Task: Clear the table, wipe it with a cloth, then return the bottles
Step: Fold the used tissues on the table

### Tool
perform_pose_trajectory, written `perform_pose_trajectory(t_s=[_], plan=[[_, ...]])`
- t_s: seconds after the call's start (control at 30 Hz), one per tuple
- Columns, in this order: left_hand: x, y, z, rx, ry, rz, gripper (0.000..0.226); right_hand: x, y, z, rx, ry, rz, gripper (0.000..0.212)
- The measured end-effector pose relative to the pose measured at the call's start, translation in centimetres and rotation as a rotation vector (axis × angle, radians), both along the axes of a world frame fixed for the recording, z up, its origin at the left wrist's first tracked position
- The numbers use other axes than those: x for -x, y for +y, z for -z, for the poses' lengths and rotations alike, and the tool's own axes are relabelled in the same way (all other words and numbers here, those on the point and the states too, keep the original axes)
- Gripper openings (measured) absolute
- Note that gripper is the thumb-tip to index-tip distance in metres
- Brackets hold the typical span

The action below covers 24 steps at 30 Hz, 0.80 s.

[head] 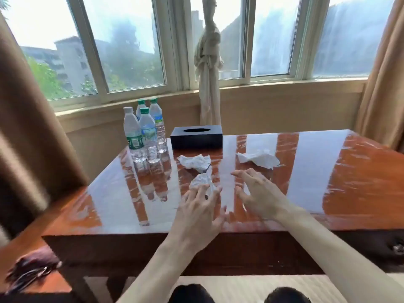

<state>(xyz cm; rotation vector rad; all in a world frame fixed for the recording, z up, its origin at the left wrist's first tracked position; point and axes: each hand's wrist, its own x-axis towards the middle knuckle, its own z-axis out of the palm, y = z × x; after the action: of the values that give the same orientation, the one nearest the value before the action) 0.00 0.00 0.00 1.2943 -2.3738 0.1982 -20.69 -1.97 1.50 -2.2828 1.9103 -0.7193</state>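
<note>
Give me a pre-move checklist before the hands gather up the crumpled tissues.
1. Left hand free to take a tissue: ok, fingers spread, touching the nearest tissue, no grip yet.
2. Right hand free: ok, open and holding nothing.
3. All tissues within sight: ok, middle tissue and right tissue lie loose on the table.
4. Bottles clear of the hands' path: ok, upright at the far left corner.
5. Tissue box out of the way: ok, behind the tissues.
6. Wiping cloth ready: cannot tell, none in view.
</note>
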Motion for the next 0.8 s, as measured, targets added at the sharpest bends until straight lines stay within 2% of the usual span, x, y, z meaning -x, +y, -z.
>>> perform_pose_trajectory(t_s=[0.07, 0.17, 0.27, 0.4, 0.47, 0.53, 0.63, 0.73, 0.8], plan=[[0.4, -3.7, 0.0, -0.104, -0.005, -0.067, 0.06, 0.0, -3.3, -0.4, -0.026, -0.001, 0.007, 0.048], [1.0, -9.6, 0.5, -0.168, -0.121, -0.118, 0.057, -0.7, -10.0, -1.0, -0.076, 0.043, -0.03, 0.047], [1.1, -12.4, 1.0, -0.13, -0.224, -0.071, 0.04, -2.8, -16.3, -1.5, -0.098, 0.044, -0.013, 0.045], [-0.1, -14.3, 1.4, -0.024, -0.147, -0.028, 0.041, -6.9, -21.4, -1.0, -0.218, 0.177, 0.057, 0.068], [-1.0, -15.1, 1.4, -0.003, -0.124, -0.032, 0.04, -8.5, -22.5, -0.6, -0.281, 0.247, 0.064, 0.073], [-1.9, -15.6, 1.3, -0.007, -0.094, -0.038, 0.039, -9.5, -22.8, -0.3, -0.321, 0.295, 0.054, 0.061], [-2.8, -15.5, 0.5, -0.019, -0.034, -0.045, 0.04, -10.1, -22.6, -0.1, -0.268, 0.292, 0.006, 0.02], [-3.4, -14.8, -0.4, -0.025, 0.022, -0.016, 0.034, -9.9, -21.3, -0.6, -0.217, 0.125, 0.012, 0.009], [-3.5, -14.2, -1.0, -0.053, 0.04, -0.041, 0.032, -9.0, -19.9, -1.6, -0.182, 0.013, 0.035, 0.014]])
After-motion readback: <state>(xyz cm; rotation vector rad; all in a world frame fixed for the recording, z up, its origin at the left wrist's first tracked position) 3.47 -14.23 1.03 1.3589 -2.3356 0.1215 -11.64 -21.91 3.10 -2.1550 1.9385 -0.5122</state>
